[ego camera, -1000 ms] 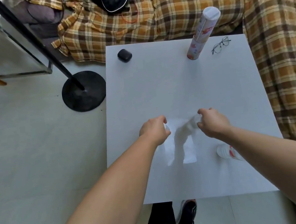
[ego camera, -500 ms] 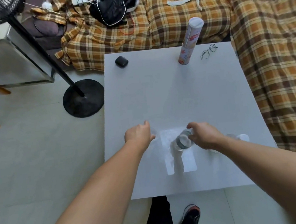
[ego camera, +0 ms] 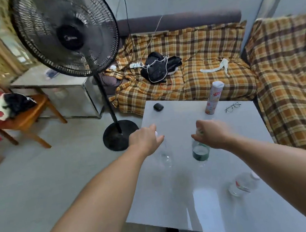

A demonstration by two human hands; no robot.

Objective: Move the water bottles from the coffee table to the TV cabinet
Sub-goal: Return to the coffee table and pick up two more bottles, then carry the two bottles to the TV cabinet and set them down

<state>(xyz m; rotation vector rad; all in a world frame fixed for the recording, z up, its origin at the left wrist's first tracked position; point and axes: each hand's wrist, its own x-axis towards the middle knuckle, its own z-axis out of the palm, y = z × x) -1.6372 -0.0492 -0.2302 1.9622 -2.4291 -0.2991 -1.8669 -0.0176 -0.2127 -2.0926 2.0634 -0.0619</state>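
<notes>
Two bare arms are reaching forward over the white coffee table [ego camera: 224,212], each hand holding a water bottle by its top. The left hand [ego camera: 144,140] is stretching from the lower left, palm turned down, and its fingers are closing around the white cap of a clear bottle [ego camera: 165,157]; this bottle is hanging below the hand with its long axis close to vertical, the cap pointing up and the bottom pointing down toward the table top. The right hand [ego camera: 211,134] is coming from the lower right, wrist bent a little, and its fingers are gripping the neck of a bottle with a green label [ego camera: 200,152], which is also hanging nearly upright, neck up and base down. Both bottles are blurred, so I cannot tell whether their bases are touching the table or are just above it. One more bottle with a red label [ego camera: 243,183] is lying on its side near the right edge of the table, beside the right forearm, its cap pointing to the right and away. At the far side of the table a tall can [ego camera: 214,98], a pair of glasses [ego camera: 232,107] and a small black case [ego camera: 158,107] are standing apart from each other, and a black standing fan [ego camera: 66,33] is to the left of the table.
</notes>
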